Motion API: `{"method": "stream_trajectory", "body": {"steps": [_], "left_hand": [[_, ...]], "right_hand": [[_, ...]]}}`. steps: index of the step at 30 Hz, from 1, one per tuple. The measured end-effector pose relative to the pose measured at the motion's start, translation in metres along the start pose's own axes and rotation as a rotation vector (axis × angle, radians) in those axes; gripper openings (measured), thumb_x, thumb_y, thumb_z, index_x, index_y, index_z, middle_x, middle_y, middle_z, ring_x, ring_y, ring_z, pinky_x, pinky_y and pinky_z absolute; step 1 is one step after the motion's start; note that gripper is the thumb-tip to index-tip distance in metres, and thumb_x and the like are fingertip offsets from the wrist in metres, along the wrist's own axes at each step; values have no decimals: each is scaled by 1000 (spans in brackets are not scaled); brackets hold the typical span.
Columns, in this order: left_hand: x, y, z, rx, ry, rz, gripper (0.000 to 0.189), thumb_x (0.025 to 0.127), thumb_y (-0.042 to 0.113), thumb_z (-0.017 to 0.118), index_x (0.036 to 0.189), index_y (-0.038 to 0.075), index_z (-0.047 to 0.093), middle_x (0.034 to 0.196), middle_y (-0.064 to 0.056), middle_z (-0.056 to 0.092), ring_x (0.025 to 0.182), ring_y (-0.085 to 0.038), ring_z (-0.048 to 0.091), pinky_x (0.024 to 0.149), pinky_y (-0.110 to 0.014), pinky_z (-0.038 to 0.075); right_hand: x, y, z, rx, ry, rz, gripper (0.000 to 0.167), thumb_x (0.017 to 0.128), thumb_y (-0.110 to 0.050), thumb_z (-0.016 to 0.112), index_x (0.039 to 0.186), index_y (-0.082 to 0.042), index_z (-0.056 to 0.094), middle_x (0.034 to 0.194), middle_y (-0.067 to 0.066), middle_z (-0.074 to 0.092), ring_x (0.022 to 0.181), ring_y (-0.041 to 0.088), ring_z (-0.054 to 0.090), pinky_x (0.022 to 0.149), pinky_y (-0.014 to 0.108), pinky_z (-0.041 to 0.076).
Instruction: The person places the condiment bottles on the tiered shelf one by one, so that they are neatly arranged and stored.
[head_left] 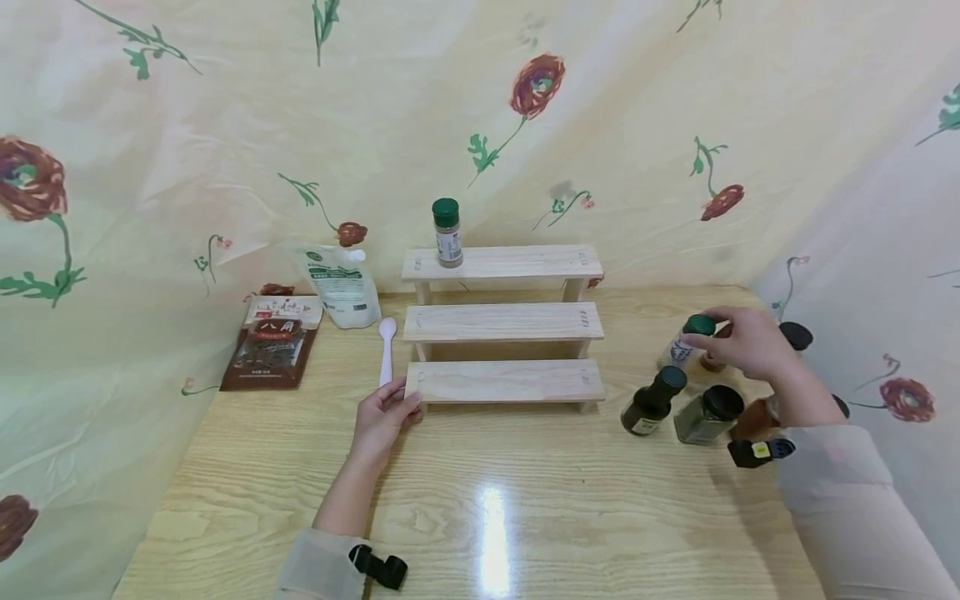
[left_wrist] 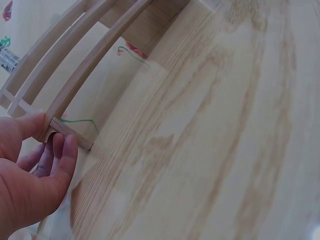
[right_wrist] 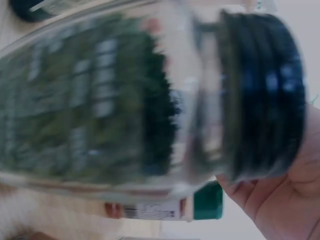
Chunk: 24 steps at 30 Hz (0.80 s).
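My right hand (head_left: 750, 340) pinches a green-capped spice bottle (head_left: 677, 353) by its cap, at the right of the table. That bottle (right_wrist: 160, 209) shows lower in the right wrist view, partly behind a black-lidded jar of dried green herbs (right_wrist: 90, 100). My left hand (head_left: 384, 421) grips the left end of the lowest step of a three-step wooden rack (head_left: 506, 382). In the left wrist view, its thumb lies along the step's corner and the curled fingers (left_wrist: 65, 160) are beneath, by the short leg. Another green-capped bottle (head_left: 448, 242) stands upright at the left of the top step.
Close around the right hand stand a dark bottle (head_left: 647, 410), the herb jar (head_left: 703, 421), a brown jar (head_left: 753, 419) and other black-lidded containers. Left of the rack are a lilac spoon (head_left: 387, 346), a white pouch (head_left: 341, 287) and a brown packet (head_left: 270, 350). Flowered cloth hangs behind.
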<state>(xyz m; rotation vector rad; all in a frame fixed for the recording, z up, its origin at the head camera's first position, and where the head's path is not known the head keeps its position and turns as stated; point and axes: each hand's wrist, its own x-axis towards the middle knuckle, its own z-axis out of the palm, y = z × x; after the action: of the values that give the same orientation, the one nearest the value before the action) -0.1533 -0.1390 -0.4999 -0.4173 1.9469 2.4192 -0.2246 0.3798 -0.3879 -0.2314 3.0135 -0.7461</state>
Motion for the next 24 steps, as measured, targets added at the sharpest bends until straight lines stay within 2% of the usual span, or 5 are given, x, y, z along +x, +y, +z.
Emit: {"method": "stream_trajectory", "body": {"steps": [4,7,12,18,24], "left_hand": [[0,0,0,7,0,-5,47,93,-5,69,137,-12,53,105,-10,65,80,-11,68,75,-25,63],[-1,0,0,11,0,-6,47,93,-5,69,137,-11,53,107,-11,64,80,-10,68,75,-25,62],[-1,0,0,15,0,-7,46,93,-4,69,137,-11,54,108,-12,64,81,-11,67,75,-26,63],[-1,0,-1,13,-2,-5,46,93,-5,69,137,-12,54,107,-13,64,80,-12,67,74,-26,63],[0,-1,-1,15,-7,2,45,94,-5,68,135,-14,54,105,-12,64,80,-12,67,75,-25,63]], "right_hand": [[2,-8,-9,0,43,13,73,94,-52,68,135,8,56,105,25,66,80,30,65,53,33,50],[2,-15,-16,16,74,12,72,94,-52,69,134,7,57,103,26,68,79,30,66,53,33,52],[5,-25,-26,60,129,-10,61,92,-47,73,126,2,63,96,21,70,69,17,65,50,32,53],[12,-38,-35,55,212,-67,52,91,-41,77,119,2,68,96,20,70,65,1,58,49,26,50],[20,-56,-42,46,260,-88,51,89,-43,78,118,-2,70,99,19,70,67,-4,55,52,24,48]]}}
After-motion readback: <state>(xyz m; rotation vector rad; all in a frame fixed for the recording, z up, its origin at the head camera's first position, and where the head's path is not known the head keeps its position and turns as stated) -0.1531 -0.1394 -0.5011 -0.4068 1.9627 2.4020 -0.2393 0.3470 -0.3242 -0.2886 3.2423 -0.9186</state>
